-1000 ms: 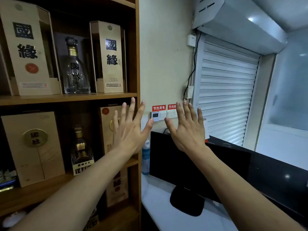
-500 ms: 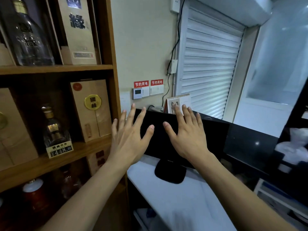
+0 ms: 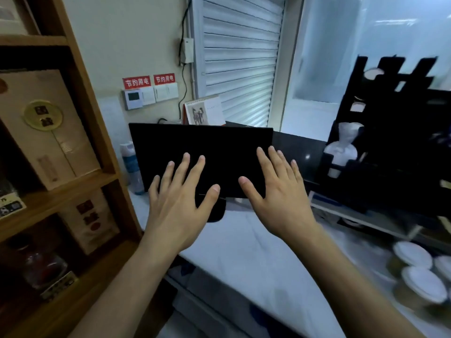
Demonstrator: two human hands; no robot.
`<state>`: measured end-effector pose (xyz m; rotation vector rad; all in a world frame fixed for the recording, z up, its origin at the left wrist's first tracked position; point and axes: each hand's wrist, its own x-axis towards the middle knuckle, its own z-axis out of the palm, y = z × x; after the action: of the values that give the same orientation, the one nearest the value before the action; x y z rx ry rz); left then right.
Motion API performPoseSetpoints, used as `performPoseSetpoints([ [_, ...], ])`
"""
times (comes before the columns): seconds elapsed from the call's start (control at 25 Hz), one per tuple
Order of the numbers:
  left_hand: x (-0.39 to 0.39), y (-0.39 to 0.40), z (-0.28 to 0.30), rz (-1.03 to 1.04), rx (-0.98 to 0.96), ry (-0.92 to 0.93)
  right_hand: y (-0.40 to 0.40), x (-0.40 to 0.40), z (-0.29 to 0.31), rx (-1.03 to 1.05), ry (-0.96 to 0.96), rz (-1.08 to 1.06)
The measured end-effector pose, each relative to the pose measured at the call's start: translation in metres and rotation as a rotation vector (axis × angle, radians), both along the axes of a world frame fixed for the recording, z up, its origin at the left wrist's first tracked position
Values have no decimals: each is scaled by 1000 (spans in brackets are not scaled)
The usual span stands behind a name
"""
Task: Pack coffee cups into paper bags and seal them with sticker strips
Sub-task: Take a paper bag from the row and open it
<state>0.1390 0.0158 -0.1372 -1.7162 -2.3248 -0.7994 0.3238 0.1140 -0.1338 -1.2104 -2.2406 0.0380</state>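
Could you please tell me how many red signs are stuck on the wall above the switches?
2. The left red sign is above the thermostat panel; the right red sign is above the white switches, beside the shutter. None appears hidden.

view swung down/right; lidded cups [image 3: 423, 284], blurry, now visible btm right.

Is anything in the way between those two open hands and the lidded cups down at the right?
Nothing visible blocks them. Both the left hand and the right hand are held open in the air in front of the black monitor. The lidded cups sit low right, blurred, with only bare white counter between.
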Motion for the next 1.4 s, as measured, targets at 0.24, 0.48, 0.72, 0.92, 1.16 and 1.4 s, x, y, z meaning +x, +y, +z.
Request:
performPoseSetpoints([
  [0.24,43,-6,-7,-253,9,-6,-48,54,-24,-14,23,-223],
  [0.48,114,-4,-17,-524,-2,-8,-105,132,-30,-18,24,-479],
  [0.72,220,-18,-23,-843,-3,-17,-182,225,-37,-39,46,-776],
  [0.92,307,-49,-23,-1049,-14,-15,-252,295,-40,-38,81,-994],
  [1.16,391,-98,-19,-1187,-15,10,-322,361,-42,-63,116,-1141],
  [1.4,469,-155,-18,-1286,-37,26,-388,425,-42,-90,122,-1236],
])
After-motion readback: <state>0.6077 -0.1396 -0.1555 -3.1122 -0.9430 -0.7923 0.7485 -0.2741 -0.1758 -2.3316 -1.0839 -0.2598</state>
